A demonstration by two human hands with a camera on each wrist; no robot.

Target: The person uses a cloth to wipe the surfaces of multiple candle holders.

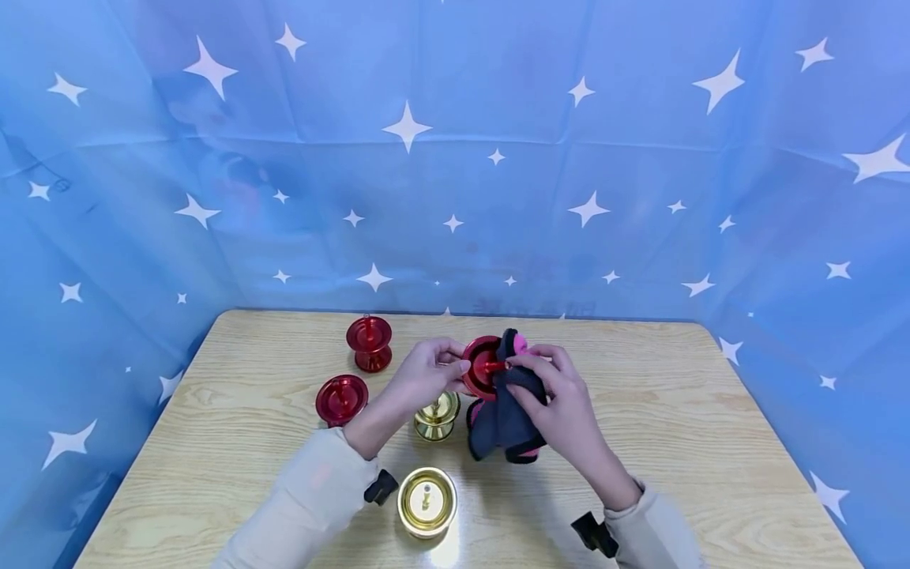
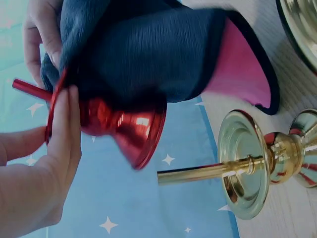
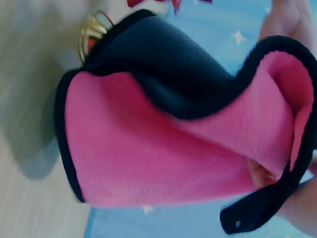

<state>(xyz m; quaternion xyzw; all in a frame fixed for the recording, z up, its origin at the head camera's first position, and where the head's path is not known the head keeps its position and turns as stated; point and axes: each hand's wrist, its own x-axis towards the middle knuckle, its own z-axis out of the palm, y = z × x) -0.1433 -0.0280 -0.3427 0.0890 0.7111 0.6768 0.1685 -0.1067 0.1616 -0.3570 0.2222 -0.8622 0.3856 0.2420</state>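
My left hand (image 1: 425,371) pinches the rim of a red metal candle holder (image 2: 141,128) by its dish, thumb on one side and fingers on the other. The holder is tilted above the table, its thin stem pointing toward my right hand. In my right hand (image 1: 572,407) is a cloth (image 1: 513,423), dark grey on one face and pink on the other, with black edging. The cloth drapes against the dish and the waist of the holder, hiding part of both. Right fingertips lie close by the stem's tip. Below the left hand stands a gold candle holder (image 1: 435,423).
Two more red candle holders, a far one (image 1: 370,344) and a nearer one (image 1: 342,401), stand on the left of the wooden table (image 1: 682,442). A second gold holder (image 1: 426,503) stands near the front. A blue star-patterned curtain (image 1: 455,182) hangs behind.
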